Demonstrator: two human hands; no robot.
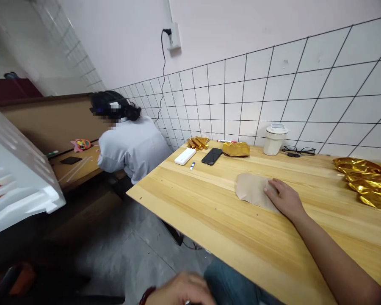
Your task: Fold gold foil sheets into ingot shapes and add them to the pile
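Note:
On the wooden table, my right hand [284, 197] lies palm down across the right end of a thin beige sheet [252, 189] that looks like paper. Its fingers are stretched out and close together, resting on the sheet rather than wrapped round it. My left hand [182, 290] is low at the bottom edge of the picture, away from the tabletop, with a dark red bracelet [147, 295] at its wrist. Its fingers are curled, and a small shiny bit shows beneath them; the rest is cut off by the frame.
Along the back stand strips of gold foil [198, 143], a white power bank [185, 156], a phone [212, 156], a gold foil bundle [236, 149], a white cup [275, 140] and glasses [298, 150]. Crumpled gold foil [365, 178] lies right. Another person [135, 144] sits bent over at left.

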